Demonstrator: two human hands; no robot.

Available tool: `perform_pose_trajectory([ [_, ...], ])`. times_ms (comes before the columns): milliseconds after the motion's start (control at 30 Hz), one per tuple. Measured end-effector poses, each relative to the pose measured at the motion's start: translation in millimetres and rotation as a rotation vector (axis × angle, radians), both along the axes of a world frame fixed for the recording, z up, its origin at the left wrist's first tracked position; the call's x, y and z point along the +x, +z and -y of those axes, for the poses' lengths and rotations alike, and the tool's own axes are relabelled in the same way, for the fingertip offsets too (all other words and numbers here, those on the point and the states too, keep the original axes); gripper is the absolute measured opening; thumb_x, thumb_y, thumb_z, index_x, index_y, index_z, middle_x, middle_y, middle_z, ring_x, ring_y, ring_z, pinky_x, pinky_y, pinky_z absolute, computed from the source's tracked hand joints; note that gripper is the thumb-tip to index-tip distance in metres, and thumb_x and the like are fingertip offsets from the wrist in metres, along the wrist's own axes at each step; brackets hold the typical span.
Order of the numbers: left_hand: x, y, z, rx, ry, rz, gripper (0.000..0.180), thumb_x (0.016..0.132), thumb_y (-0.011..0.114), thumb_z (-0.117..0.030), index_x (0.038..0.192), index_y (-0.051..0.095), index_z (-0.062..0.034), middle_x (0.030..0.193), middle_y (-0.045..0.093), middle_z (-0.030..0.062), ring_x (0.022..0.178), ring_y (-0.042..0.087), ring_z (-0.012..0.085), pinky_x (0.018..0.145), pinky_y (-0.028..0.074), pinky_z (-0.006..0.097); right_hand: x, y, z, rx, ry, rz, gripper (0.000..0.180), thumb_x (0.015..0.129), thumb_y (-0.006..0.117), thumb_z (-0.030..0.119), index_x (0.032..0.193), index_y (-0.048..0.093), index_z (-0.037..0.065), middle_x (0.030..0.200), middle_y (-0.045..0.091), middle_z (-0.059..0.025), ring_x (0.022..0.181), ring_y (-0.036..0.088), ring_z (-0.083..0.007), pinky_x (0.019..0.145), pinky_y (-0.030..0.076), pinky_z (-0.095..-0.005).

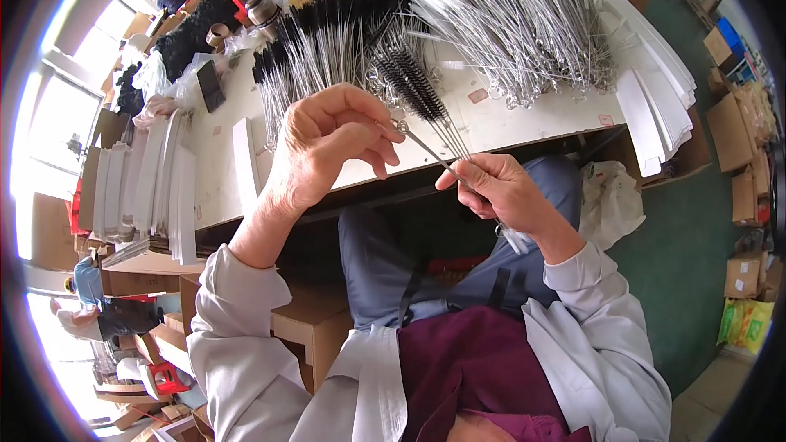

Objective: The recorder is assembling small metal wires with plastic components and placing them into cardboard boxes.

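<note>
My right hand (499, 188) is closed round the wire stems of several thin bottle brushes (416, 88), their black bristles pointing up and away over the table edge. Below that hand a white bristle tuft (516, 241) and a small wire loop stick out. My left hand (336, 141) pinches the looped end of one wire stem (424, 146), which slants down into my right hand. Beyond my hands lie a heap of black-bristled brushes (315, 57) and, to its right, a larger heap of white-bristled brushes (524, 20), loops toward me.
The white table (221, 184) has its front edge just beyond my knees. Folded white card sleeves stand in a stack (143, 184) at left, with more card strips (651, 115) at right. A dark phone (210, 86) leans near the left stack. A plastic bag (610, 205) hangs by my right knee.
</note>
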State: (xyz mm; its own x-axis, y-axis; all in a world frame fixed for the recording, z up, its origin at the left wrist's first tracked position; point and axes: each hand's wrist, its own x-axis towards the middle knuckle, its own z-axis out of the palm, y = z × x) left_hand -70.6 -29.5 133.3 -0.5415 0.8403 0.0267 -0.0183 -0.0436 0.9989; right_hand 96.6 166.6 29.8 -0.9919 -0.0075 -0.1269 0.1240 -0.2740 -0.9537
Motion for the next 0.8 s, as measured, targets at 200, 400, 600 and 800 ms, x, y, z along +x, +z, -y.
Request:
perform_pose_trajectory([
  [200,2.4,-14.2,9.6,-0.071,0.064,-0.114,0.010,0.095,0.060,0.002,0.102,0.066,0.0054,0.088,0.072,0.0132,0.078,0.072,0.0148,0.064,0.059,0.028,4.4,-6.6,7.4,0.140,-0.057,-0.031,0.040,0.110,0.051,0.034,0.104,0.071,-0.001,0.062,0.050,0.0039,0.054,0.042,-0.0026,0.048,0.033,-0.0205],
  [400,5.9,-31.0,17.2,-0.121,0.240,-0.469,0.019,0.099,0.060,0.002,0.116,0.068,0.0041,0.091,0.075,0.0105,0.078,0.071,0.0126,0.069,0.057,0.026,11.8,-10.1,13.4,0.189,-0.001,0.030,0.042,0.109,0.051,0.036,0.103,0.071,0.000,0.063,0.052,0.0032,0.055,0.045,-0.0032,0.050,0.036,-0.0213],
  [600,5.4,-43.2,32.4,-0.199,0.416,-0.887,0.013,0.094,0.062,0.000,0.105,0.069,-0.0002,0.086,0.073,0.0130,0.076,0.075,0.0209,0.068,0.057,0.031,14.4,-22.3,32.7,0.205,0.075,0.072,0.039,0.111,0.048,0.033,0.108,0.070,0.001,0.062,0.051,0.0040,0.051,0.042,-0.0023,0.047,0.034,-0.0201],
  [800,2.3,-63.5,47.3,-0.154,0.453,-0.908,0.010,0.093,0.065,-0.004,0.103,0.067,-0.0025,0.085,0.071,0.0168,0.078,0.074,0.0275,0.070,0.057,0.037,23.5,-42.1,37.9,0.269,0.021,0.079,0.040,0.110,0.049,0.037,0.102,0.071,0.004,0.064,0.044,0.0068,0.058,0.038,-0.0032,0.052,0.032,-0.0232],
])
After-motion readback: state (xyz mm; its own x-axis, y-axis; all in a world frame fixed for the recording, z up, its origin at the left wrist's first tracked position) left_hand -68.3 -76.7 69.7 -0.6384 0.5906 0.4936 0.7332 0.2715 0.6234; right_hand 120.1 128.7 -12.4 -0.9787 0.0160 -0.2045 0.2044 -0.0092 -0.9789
